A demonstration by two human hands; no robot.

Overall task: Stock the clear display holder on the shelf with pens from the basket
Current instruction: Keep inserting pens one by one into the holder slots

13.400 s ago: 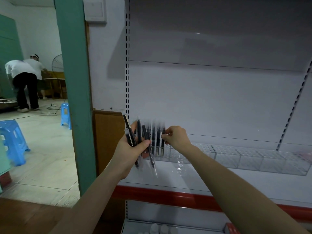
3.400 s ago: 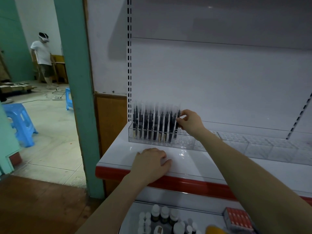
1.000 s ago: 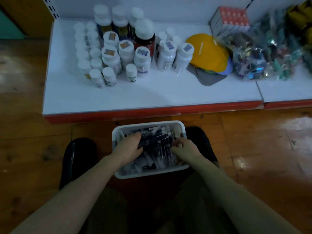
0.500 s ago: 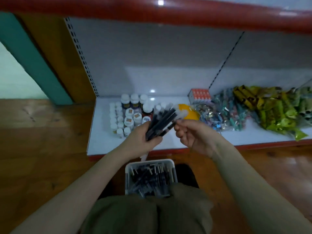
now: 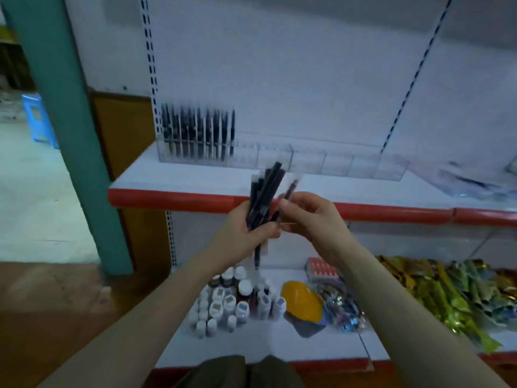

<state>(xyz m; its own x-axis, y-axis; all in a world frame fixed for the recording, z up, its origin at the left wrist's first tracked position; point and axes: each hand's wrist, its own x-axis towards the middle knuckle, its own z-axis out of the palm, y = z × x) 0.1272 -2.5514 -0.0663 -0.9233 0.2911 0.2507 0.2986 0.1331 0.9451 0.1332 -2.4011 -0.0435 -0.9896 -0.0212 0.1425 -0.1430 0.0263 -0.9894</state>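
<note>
Several dark pens (image 5: 264,197) stand bunched in your left hand (image 5: 246,233), which is clenched around their lower halves, tips fanning upward and one or two ends hanging below your palm. Your right hand (image 5: 310,217) sits just beside the bunch, pinching a single pen (image 5: 289,189) between thumb and fingertips, tilted up and to the right. Both hands hang in front of the red front edge (image 5: 173,198) of the upper shelf, below and a little right of the clear display holder (image 5: 307,161).

That holder rests on the white shelf (image 5: 140,175) against the back panel. Its left end is filled with a row of upright pens (image 5: 197,133); the compartments to the right look bare, though blur hides the detail. Between your hands and the holder lies a strip of open shelf surface.

On the lower shelf, under your wrists, stand white-capped bottles (image 5: 223,303), a yellow cap (image 5: 300,299), a red box (image 5: 321,268) and packets in yellow and green wrappers (image 5: 458,292). A teal post (image 5: 67,130) bounds the shelving on your left. The basket is out of view.
</note>
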